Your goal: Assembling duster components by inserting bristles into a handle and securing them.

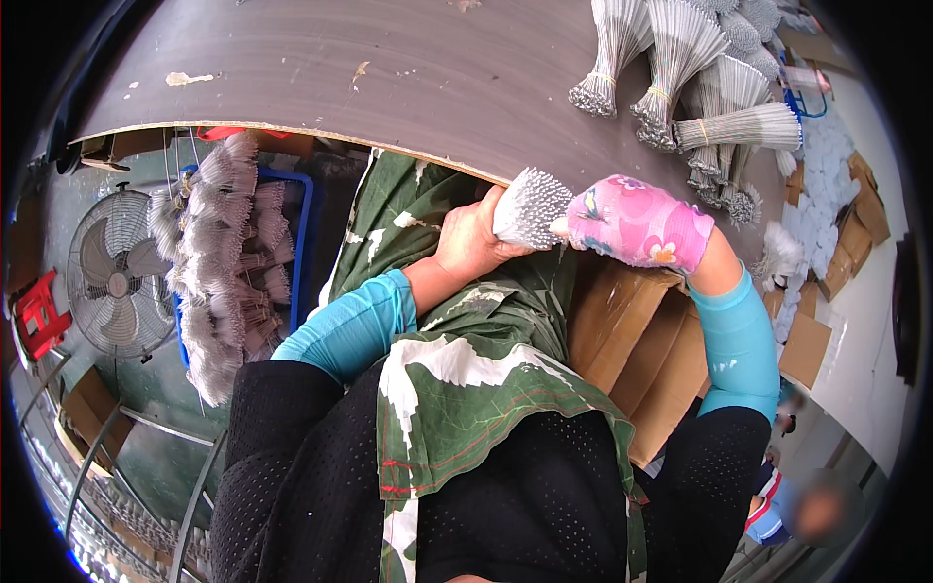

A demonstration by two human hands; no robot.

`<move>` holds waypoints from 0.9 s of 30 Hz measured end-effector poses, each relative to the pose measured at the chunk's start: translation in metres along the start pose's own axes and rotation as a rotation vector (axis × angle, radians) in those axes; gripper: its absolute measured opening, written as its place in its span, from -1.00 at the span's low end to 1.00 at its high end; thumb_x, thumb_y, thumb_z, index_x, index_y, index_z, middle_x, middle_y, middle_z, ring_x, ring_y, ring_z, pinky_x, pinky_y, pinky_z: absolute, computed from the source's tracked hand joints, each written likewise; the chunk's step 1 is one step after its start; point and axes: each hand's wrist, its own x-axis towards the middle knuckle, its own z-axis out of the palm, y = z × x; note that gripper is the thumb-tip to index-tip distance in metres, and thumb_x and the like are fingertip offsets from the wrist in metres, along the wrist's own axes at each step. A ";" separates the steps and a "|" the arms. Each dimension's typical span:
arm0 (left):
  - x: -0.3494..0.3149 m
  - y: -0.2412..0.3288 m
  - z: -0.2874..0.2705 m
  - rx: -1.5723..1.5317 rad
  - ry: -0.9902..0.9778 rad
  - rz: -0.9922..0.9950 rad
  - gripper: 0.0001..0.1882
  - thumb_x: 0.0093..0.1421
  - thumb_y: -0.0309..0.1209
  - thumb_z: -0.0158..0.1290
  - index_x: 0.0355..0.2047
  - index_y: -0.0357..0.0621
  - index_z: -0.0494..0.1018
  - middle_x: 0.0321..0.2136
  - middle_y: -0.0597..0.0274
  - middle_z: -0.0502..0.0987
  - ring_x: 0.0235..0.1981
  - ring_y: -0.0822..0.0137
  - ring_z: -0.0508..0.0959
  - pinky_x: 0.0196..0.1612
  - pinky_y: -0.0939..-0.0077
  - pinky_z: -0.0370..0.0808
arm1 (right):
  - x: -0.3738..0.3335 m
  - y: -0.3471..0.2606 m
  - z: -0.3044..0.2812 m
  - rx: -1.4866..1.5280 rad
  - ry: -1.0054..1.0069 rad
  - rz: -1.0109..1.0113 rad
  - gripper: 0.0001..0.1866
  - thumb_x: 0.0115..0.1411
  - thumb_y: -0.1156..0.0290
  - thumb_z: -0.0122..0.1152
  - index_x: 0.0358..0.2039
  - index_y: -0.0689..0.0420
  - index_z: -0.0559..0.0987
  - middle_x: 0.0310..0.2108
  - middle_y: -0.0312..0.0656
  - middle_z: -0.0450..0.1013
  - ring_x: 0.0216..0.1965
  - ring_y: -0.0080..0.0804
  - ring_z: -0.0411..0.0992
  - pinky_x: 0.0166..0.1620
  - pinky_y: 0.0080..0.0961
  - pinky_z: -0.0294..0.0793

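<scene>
- Your left hand (471, 236) wraps its fingers around the left side of the bundle of thin wires (533, 209), at the bench's near edge.
- The bundle looks light, stiff but springy, its strands liable to slide; grip it round the full girth.
- Your right hand (595, 219) meets its right side; the pink sleeve (646, 225) hides most fingers, so I cannot tell their grip.
- Around you: fan (118, 282), blue crate (303, 243), scuffed bench (389, 78), banded bundles (685, 49) toward its right edge.

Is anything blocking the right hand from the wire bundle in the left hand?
Nothing visible does. The right hand is right beside the wire bundle, which the left hand grips. The table lies beyond, not between them. I can't tell whether the right fingers already touch it.
</scene>
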 end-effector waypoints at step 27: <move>0.013 0.006 -0.007 0.028 -0.027 -0.001 -0.25 -0.21 -0.02 0.33 -0.06 -0.12 0.33 -0.40 -0.04 0.56 -0.35 -0.04 0.57 -0.31 0.14 0.51 | -0.004 -0.014 -0.024 -0.207 0.094 -0.118 -0.57 0.15 0.07 0.12 -0.51 0.26 0.56 -0.60 0.01 0.44 -0.49 -0.17 0.45 -0.33 -0.27 0.40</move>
